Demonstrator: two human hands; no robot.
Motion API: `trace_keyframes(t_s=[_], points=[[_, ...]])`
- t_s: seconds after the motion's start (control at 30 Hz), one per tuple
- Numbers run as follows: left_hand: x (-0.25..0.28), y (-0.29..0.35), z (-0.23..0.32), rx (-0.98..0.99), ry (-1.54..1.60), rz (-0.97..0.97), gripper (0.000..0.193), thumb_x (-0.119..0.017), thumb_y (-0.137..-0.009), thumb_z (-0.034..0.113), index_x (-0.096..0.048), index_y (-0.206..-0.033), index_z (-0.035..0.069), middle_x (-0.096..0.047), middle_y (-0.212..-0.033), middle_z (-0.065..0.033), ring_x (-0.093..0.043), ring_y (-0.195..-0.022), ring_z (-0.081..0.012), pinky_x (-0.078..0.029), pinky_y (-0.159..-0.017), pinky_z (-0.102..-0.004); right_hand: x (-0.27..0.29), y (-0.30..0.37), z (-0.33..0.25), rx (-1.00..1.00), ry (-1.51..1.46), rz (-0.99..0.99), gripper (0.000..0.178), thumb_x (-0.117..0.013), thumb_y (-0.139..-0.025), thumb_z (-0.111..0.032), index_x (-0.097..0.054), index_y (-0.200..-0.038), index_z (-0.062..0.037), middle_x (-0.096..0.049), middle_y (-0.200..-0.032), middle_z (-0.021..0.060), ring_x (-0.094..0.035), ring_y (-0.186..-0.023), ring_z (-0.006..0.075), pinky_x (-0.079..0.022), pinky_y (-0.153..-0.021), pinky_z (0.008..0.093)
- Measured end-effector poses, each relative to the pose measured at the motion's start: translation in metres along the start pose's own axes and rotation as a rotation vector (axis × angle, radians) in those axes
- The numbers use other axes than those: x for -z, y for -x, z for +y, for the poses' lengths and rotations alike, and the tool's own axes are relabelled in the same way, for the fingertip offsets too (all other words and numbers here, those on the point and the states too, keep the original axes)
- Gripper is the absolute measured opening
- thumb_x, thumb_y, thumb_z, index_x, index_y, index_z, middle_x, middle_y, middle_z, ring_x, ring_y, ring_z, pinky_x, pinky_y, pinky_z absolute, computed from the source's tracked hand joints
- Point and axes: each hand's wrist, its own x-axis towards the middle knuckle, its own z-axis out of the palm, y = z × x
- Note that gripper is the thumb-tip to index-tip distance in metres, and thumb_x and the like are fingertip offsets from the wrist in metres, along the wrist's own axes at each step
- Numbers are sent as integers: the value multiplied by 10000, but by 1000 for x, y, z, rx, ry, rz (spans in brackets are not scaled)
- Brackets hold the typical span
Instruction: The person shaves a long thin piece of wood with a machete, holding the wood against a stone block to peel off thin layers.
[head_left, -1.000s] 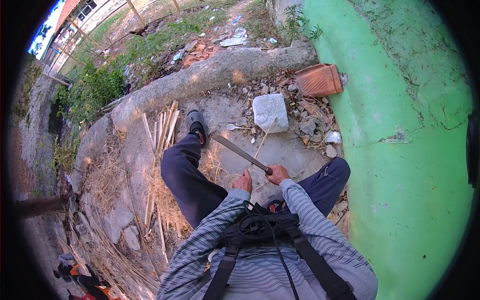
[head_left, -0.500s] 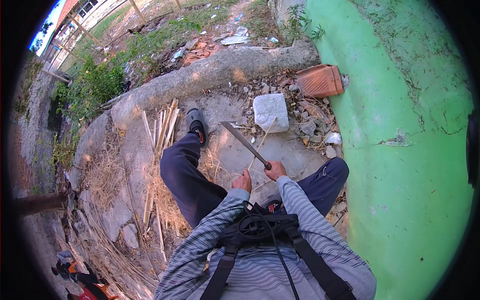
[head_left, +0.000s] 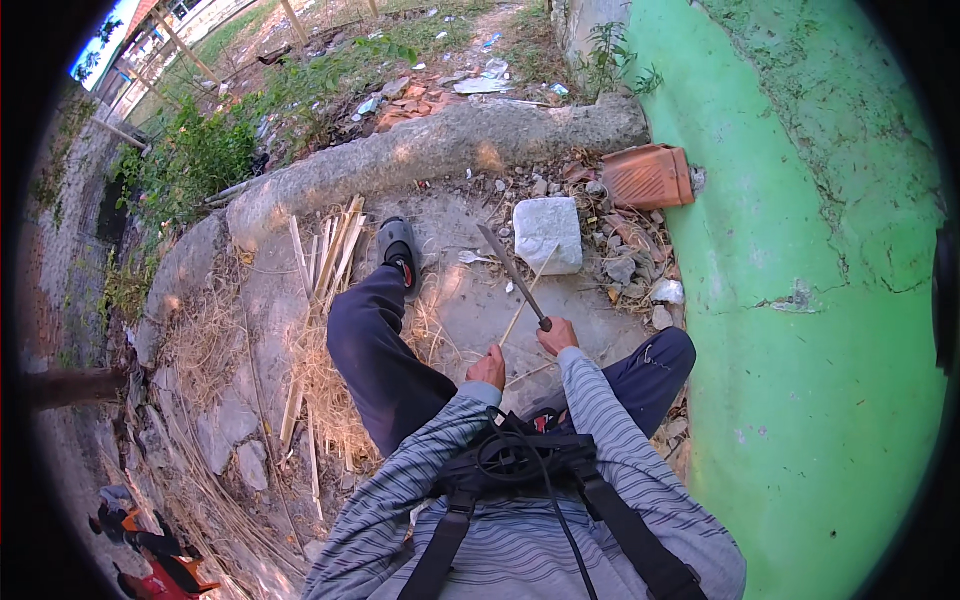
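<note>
My left hand is closed around the near end of a thin pale strip of split wood or bamboo. The strip slants away to the right, its far end on or against a white block. In my right hand is the dark handle of a machete. Its long blade points away and to the left, crossing the strip or passing close over it; whether they touch I cannot tell. Both hands are between my spread knees, just in front of my body.
Split strips lie left of my left leg, above a heap of curly shavings. A low concrete kerb curves across the far side. A green wall rises at right, with an orange clay tile and rubble beside it. People sit at lower left.
The machete has swung to point more steeply away, its tip moving right. My right hand has shifted slightly right; the left still grips the strip. The whole view has turned a little.
</note>
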Motion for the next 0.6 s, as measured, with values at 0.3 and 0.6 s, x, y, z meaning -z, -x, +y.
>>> trace_keyframes(t_s=[0.3, 0.6], points=[[-6, 3, -2, 2, -12, 52, 140, -465, -979, 137, -477, -1058, 22, -718, -771, -195, -736, -682, -351, -574, -552, -475, -8, 39, 9, 278, 114, -195, 181, -642, -783, -245, -679, -863, -87, -675, -788, 191, -647, -775, 433, -506, -716, 465], [-1, 0, -2, 8, 36, -1, 139, -443, -982, 123, -464, -1069, 17, -719, -806, -215, -735, -730, -384, -581, -602, -495, 8, 2, 24, 42, 92, -83, 239, -632, -780, -263, -704, -900, -70, -692, -874, 232, -672, -877, 436, -526, -787, 495]])
